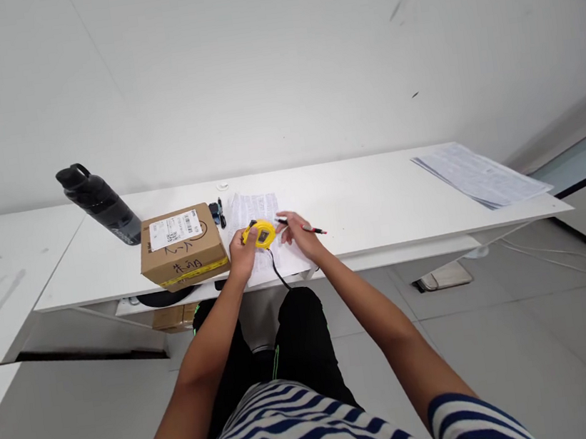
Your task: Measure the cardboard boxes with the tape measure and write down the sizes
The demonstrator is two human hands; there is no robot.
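Note:
My left hand [244,255] is closed around a yellow tape measure [263,233] with a dark label, held over printed sheets of paper [253,207]. A black strap hangs down from the tape measure. Just to its right, my right hand [298,235] holds a black and red pen [314,230] lying across the fingers. Its fingertips are close to the tape measure's right side; whether they touch it I cannot tell. Left of my left hand stands a cardboard box [184,259] with a white shipping label and black handwriting.
A dark water bottle [101,203] stands behind the box on the left. Small black items [218,213] lie between box and papers. A stack of printed papers [481,173] rests at the right end of the white table [366,202]. Cables [557,253] lie on the floor.

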